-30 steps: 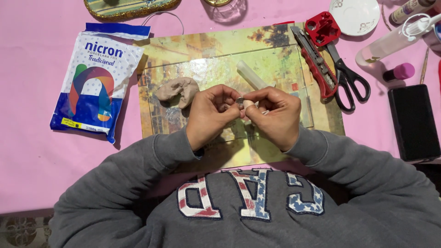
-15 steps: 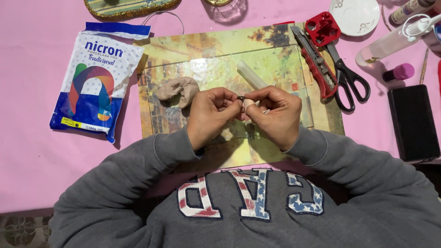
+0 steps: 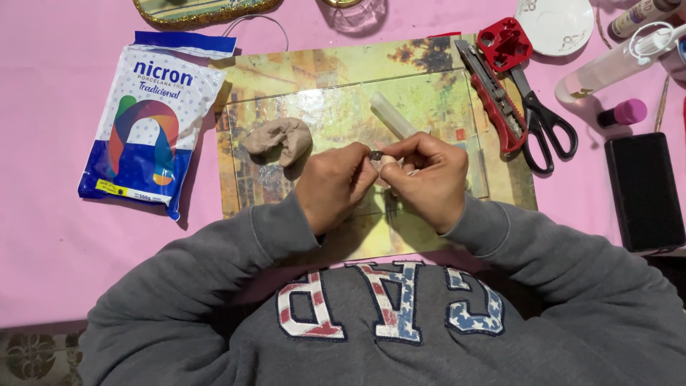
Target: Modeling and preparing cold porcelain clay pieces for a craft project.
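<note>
Our left hand (image 3: 334, 187) and right hand (image 3: 427, 180) meet above the middle of the glossy painted-landscape work mat (image 3: 286, 78), fingertips pressed together. Between them they pinch a small dark ring-like piece (image 3: 376, 154) against a little beige lump of clay (image 3: 388, 161); both hands are curled nearly shut around these, and we cannot tell the small piece's exact form. A larger beige wad of clay (image 3: 279, 139) lies on the mat just left of the left hand. A translucent cylindrical roller (image 3: 391, 116) rests just beyond the right hand's fingers. A white-and-blue clay packet (image 3: 146, 121) lies on the pink counter (image 3: 50, 214) toward its left edge. A red utility knife (image 3: 493, 96) and black-handled scissors (image 3: 539, 118) lie toward the right edge, beside a black rectangular case (image 3: 643, 189).
</note>
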